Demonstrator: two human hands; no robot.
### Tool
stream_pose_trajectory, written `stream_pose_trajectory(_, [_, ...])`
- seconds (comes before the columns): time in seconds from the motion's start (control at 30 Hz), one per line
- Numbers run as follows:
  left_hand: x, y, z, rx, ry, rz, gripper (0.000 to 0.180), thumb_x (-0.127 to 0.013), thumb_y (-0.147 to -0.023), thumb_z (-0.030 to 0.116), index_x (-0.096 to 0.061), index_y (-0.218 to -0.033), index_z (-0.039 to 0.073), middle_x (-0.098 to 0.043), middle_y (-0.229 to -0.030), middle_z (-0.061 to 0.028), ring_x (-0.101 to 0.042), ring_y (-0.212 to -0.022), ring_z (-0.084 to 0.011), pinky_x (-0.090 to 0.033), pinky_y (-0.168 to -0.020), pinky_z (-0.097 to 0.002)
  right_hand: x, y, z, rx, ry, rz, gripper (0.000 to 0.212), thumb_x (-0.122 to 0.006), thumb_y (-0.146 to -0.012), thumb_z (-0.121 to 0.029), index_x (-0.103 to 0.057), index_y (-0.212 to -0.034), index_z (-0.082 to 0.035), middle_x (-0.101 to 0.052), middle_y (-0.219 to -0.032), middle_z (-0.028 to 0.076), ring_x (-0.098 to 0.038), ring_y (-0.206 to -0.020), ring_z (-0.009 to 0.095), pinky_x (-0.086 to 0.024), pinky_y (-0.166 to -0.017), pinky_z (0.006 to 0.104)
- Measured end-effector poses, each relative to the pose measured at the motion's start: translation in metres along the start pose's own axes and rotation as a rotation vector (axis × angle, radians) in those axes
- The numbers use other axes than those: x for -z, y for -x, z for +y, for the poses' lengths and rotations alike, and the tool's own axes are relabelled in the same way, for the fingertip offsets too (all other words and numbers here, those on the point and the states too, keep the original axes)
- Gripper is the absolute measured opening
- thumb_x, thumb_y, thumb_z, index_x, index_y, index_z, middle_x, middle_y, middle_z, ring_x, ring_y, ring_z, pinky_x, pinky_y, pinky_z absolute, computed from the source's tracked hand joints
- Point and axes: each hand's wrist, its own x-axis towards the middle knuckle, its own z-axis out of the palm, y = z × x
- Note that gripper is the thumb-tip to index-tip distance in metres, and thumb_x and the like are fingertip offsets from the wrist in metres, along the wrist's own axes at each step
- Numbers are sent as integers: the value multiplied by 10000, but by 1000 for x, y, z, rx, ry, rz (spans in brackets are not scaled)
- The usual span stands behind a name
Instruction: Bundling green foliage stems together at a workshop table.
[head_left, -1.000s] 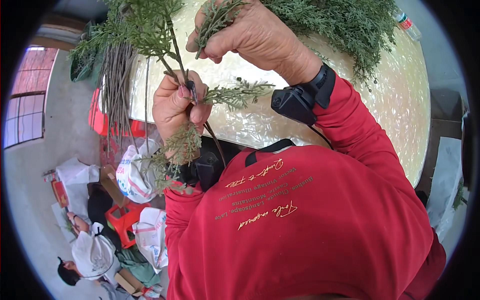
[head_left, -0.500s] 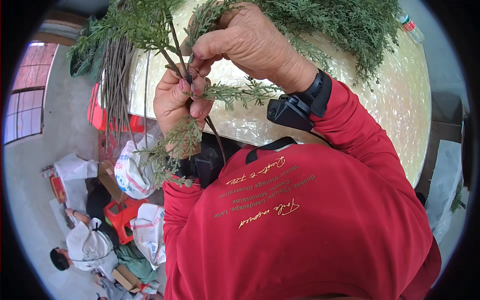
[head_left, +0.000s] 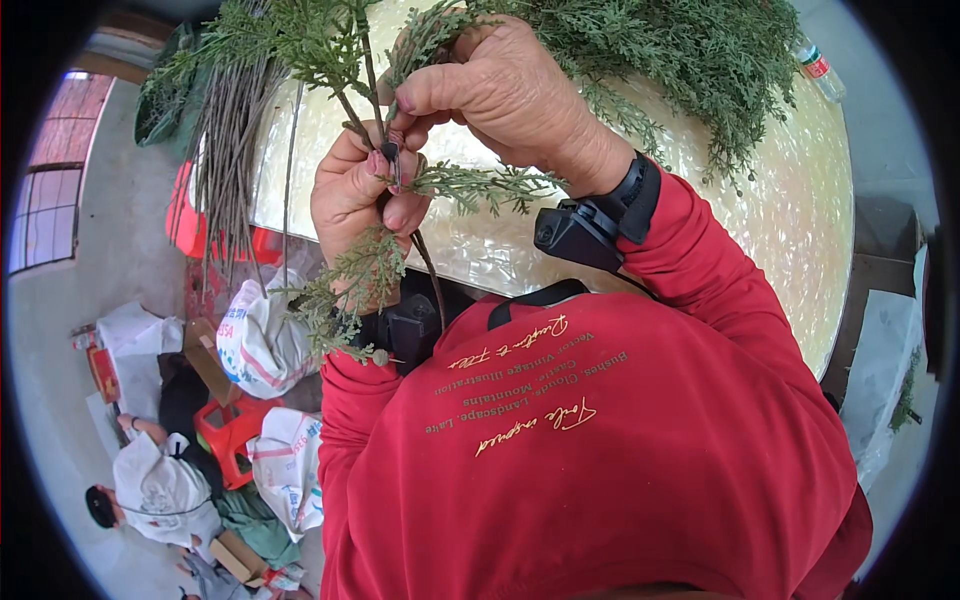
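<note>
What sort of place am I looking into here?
Likely a small, informal workroom for greenery, though I can't be sure: a pile of green sprigs covers part of a shiny table, and a bundle of bare stems hangs at its left edge.

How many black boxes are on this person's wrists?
2. One black box is at the wrist of the right hand; another black box is at the wrist of the left hand.

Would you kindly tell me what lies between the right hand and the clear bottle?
In the head view, a heap of green sprigs on the pale table lies between the right hand and the bottle.
</note>
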Motion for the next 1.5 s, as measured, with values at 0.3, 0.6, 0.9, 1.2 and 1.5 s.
stream_pose_trajectory(0.3, [0,-1,1,13,-2,-8,213,-566,-827,125,-534,-984,-15,-540,-690,-83,-360,-382,-78,-273,-339,-206,-1,2,-2,47,152,-2,86,-613,-700,-25,-596,-743,48,-605,-648,106,-588,-566,171,-482,-537,275])
stream_pose_trajectory(0.6, [-4,-1,2,-8,-33,15,197,-546,-840,120,-530,-982,-15,-526,-660,-71,-352,-380,-72,-271,-336,-206,-2,4,-1,119,242,31,110,-619,-698,-37,-594,-762,49,-608,-653,103,-585,-558,160,-469,-512,262])
stream_pose_trajectory(0.9, [-5,-4,1,21,-59,30,162,-542,-841,112,-524,-945,-10,-526,-642,-77,-351,-373,-76,-270,-332,-209,3,2,-2,243,383,72,116,-620,-627,-40,-598,-658,70,-604,-573,102,-586,-497,132,-484,-477,251])
stream_pose_trajectory(1.2, [-4,-6,2,-2,-38,75,133,-533,-845,107,-514,-922,1,-521,-653,-77,-350,-372,-77,-267,-329,-203,6,-1,10,380,497,105,75,-609,-635,0,-604,-655,73,-605,-568,103,-597,-505,148,-497,-493,260])
stream_pose_trajectory(1.5, [-4,-8,-4,15,-4,46,146,-517,-852,109,-516,-948,0,-508,-651,-69,-346,-372,-76,-268,-325,-200,3,3,1,175,240,133,69,-597,-643,11,-607,-646,80,-615,-582,110,-611,-525,154,-507,-509,260])
